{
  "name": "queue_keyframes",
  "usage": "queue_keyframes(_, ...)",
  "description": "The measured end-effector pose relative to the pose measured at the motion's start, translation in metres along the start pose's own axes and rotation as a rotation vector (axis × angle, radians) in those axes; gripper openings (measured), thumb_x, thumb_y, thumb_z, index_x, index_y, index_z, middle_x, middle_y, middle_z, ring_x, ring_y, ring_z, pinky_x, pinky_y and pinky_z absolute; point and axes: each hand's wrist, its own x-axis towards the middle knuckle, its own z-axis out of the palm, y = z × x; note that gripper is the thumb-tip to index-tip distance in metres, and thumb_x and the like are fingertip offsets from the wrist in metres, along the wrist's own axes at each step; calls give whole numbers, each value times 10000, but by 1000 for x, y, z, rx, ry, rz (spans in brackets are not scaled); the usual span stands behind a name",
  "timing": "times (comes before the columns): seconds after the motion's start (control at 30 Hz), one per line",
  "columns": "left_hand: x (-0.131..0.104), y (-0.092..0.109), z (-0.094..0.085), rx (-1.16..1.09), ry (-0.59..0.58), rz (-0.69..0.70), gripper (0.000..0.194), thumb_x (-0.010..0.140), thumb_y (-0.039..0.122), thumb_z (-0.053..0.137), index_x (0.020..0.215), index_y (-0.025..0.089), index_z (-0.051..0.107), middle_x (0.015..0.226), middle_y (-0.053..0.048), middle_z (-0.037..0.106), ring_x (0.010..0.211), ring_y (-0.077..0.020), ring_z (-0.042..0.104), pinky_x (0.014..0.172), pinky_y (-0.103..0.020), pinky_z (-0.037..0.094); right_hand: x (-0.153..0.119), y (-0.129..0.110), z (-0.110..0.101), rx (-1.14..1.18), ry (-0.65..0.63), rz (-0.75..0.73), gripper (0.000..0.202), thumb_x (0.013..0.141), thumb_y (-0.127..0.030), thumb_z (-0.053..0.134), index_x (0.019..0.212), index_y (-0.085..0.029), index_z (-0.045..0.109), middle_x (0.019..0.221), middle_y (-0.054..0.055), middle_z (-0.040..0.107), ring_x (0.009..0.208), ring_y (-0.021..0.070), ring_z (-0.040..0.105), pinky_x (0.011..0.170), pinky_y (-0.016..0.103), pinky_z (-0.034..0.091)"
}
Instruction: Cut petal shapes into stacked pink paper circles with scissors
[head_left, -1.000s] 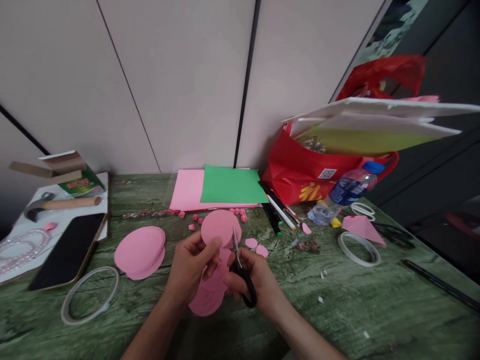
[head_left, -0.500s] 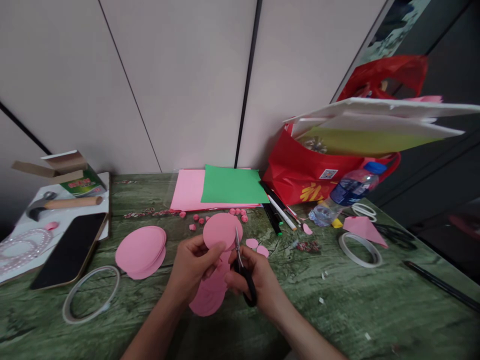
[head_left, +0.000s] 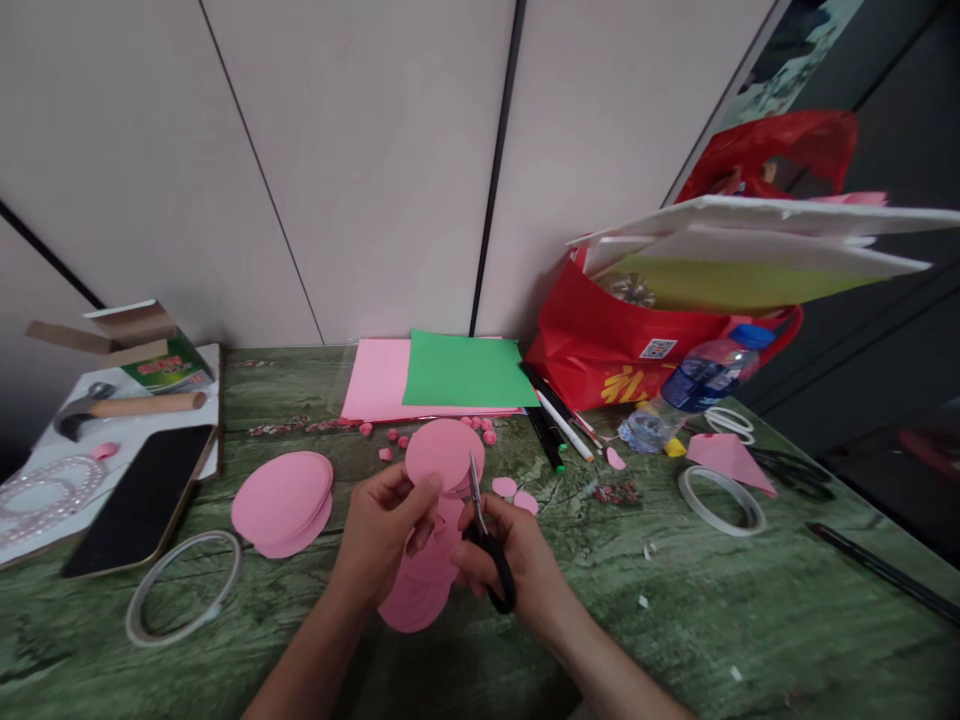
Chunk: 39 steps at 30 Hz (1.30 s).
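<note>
Between thumb and fingers, my left hand [head_left: 386, 525] pinches a round pink paper disc [head_left: 444, 455] by its lower left edge. Black-handled scissors [head_left: 491, 560] are gripped in my right hand [head_left: 517, 560], with the blades pointing up along the disc's right edge. The blades look nearly closed; whether they bite into the paper I cannot tell. Under both hands lie more pink paper circles [head_left: 415, 595] on the green table. Two small pink paper ovals [head_left: 525, 502] rest just beyond my right hand. To the left sits a stack of pink discs [head_left: 277, 498].
Green and pink sheets [head_left: 469, 370] lie by the wall, with markers [head_left: 559, 425] beside them. A red bag [head_left: 592, 340] and a plastic bottle [head_left: 705, 375] stand at right. Tape rolls [head_left: 720, 500] lie on both sides. A phone [head_left: 139, 500] and hammer [head_left: 142, 405] are left.
The disc has shifted slightly up, and my left thumb and fingers have moved a little on its edge. The scissors have barely moved.
</note>
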Motion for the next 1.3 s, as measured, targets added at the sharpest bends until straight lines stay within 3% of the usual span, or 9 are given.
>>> queue_keyframes(0.27,0,0,-1,103,1,8,248,674,304,656,548,132,529,360,73,392,322,-20,298,335,-160,183,4,7,-1,21,-41,-31,395,516,-293,779,719,-160,467,451,-85,498,350,42,426,360,145,310)
queue_keyframes(0.5,2,-4,-3,160,-40,-42,242,650,317,667,553,124,556,380,57,427,321,-27,313,328,-167,199,7,4,-5,76,-1,-60,493,441,-193,817,780,-150,463,550,-78,536,470,29,415,448,139,317)
queue_keyframes(1.0,2,-1,-2,114,-14,-36,243,650,318,668,565,130,540,384,70,408,324,-24,294,339,-173,177,6,7,-6,5,-11,-49,462,491,-377,782,755,-186,454,512,-84,500,398,40,386,390,164,317)
queue_keyframes(1.3,2,-1,-4,72,-9,-22,241,662,309,665,573,133,525,392,76,381,346,-19,282,357,-177,158,5,6,-6,-31,-28,-58,448,518,-385,773,736,-179,441,473,-82,493,377,45,417,375,157,320)
